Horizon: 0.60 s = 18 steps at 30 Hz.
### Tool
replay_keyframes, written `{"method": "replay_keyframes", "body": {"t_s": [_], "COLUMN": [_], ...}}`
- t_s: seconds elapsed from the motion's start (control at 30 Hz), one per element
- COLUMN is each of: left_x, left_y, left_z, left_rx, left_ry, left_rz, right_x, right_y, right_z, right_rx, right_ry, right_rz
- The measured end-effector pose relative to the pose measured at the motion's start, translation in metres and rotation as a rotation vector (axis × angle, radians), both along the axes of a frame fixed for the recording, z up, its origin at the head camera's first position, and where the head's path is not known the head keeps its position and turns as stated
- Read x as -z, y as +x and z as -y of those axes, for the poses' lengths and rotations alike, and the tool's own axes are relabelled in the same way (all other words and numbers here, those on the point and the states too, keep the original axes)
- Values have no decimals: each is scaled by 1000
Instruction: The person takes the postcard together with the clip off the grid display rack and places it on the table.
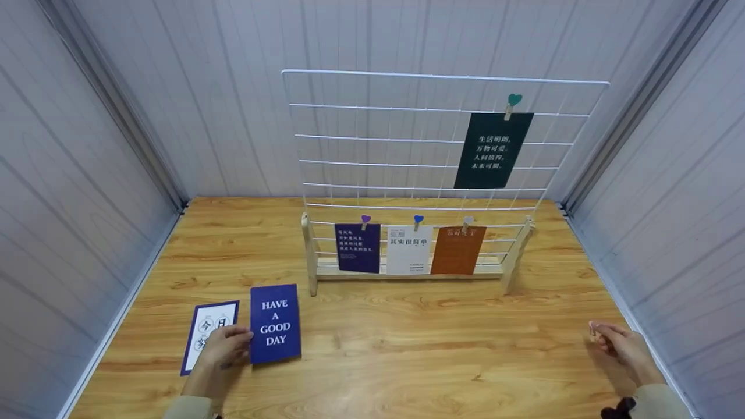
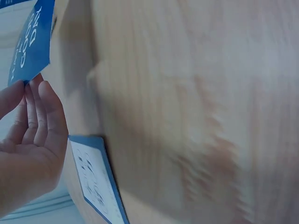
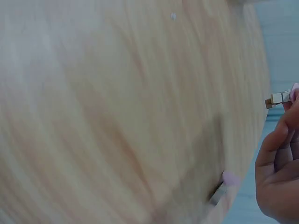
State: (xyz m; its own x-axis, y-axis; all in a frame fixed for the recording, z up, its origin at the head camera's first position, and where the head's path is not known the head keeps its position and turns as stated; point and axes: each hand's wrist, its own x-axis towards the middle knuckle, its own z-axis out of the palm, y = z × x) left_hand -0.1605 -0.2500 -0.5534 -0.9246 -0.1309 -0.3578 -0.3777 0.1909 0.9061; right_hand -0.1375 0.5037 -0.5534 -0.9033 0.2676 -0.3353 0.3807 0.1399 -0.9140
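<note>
My left hand (image 1: 222, 347) pinches the edge of a dark blue "HAVE A GOOD DAY" card (image 1: 276, 326) between thumb and fingers; the left wrist view shows the card (image 2: 35, 46) raised above the table. Just left of that hand, a white card with a blue border (image 1: 212, 314) lies on the wood, partly hidden by the hand. At the far right, my right hand (image 1: 625, 349) pinches a small wooden clothespin (image 3: 279, 98) with a pink end. Below it in the right wrist view, another pink-topped clothespin (image 3: 224, 182) lies on the table.
A white wire grid (image 1: 407, 74) on a wooden stand (image 1: 312, 256) rises at the back. Clipped low on it are a purple card (image 1: 358, 256), a white card (image 1: 408, 256) and an orange card (image 1: 457, 253). A dark green card (image 1: 493, 151) hangs upper right. Walls enclose the table.
</note>
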Motion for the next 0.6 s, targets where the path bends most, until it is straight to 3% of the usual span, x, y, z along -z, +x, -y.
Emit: {"method": "replay_keyframes", "body": {"t_s": [0.17, 0.4, 0.6], "left_x": [6, 12, 12], "left_y": [2, 5, 7], "left_z": [6, 7, 9], "left_rx": [3, -29, -38], "left_ry": [-18, 21, 39], "left_rz": [23, 39, 22], "right_x": [-8, 1, 6], "right_y": [13, 20, 24], "right_z": [3, -5, -8], "right_rx": [11, -13, -43], "right_ry": [87, 205, 241], "right_rz": [39, 41, 70]}}
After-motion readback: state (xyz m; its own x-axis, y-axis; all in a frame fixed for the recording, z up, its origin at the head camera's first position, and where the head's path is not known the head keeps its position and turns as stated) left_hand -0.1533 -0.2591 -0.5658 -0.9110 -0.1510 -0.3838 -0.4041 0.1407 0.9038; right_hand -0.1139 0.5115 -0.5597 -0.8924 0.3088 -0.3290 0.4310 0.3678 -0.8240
